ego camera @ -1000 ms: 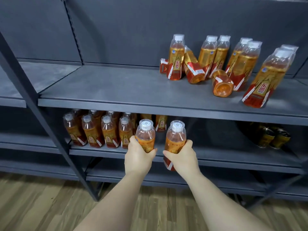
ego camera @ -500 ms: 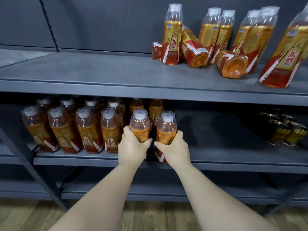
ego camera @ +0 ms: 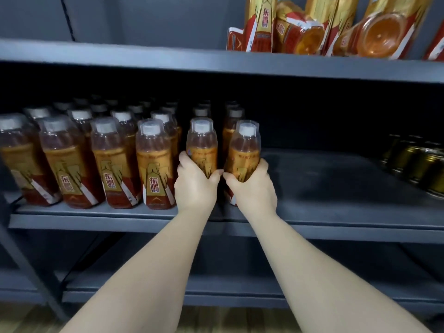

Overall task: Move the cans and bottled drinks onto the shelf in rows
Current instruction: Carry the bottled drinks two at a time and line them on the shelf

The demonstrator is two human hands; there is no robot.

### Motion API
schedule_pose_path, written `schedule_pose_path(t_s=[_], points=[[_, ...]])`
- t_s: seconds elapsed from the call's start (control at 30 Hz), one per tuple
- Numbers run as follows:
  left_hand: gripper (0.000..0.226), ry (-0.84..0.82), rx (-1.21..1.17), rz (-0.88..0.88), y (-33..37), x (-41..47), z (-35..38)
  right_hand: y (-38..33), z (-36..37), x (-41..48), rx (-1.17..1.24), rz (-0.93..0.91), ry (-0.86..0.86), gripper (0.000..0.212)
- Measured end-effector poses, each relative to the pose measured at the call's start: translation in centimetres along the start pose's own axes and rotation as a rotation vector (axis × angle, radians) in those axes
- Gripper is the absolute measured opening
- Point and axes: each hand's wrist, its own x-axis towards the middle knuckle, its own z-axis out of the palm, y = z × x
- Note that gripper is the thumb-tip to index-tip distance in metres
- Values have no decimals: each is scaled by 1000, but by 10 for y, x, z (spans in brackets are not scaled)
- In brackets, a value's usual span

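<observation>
A: Two questions: which way up, and where?
B: Upright at the shelf (ego camera: 336, 188) front; left hand (ego camera: 194, 182) grips the left bottle (ego camera: 201, 145) just beside the rows (ego camera: 153, 164), right hand (ego camera: 252, 186) grips the right bottle (ego camera: 246, 150), bare shelf rightward

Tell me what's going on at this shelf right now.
A person is stocking drinks. The left hand grips one bottle and the right hand grips a second bottle, side by side at the front of the middle shelf, just right of the rows of bottles already standing there. At the far right sit gold cans. The upper shelf holds tipped bottles.
</observation>
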Motion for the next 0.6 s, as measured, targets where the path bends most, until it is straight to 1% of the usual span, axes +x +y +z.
schedule_pose_path(t_s=[0.1,0.23,0.37,0.6], points=[[93,43,37,41,-7,-6,8,6,8,-1,0,-28,40,88],[94,56,97,69,-18,-11,15,12,15,-2,-15,-61,61,89],[92,54,68,71,-19,-6,17,10,23,5,5,-73,70,85],[91,58,49,84,-22,7,22,8,34,17,-4,-112,64,84]])
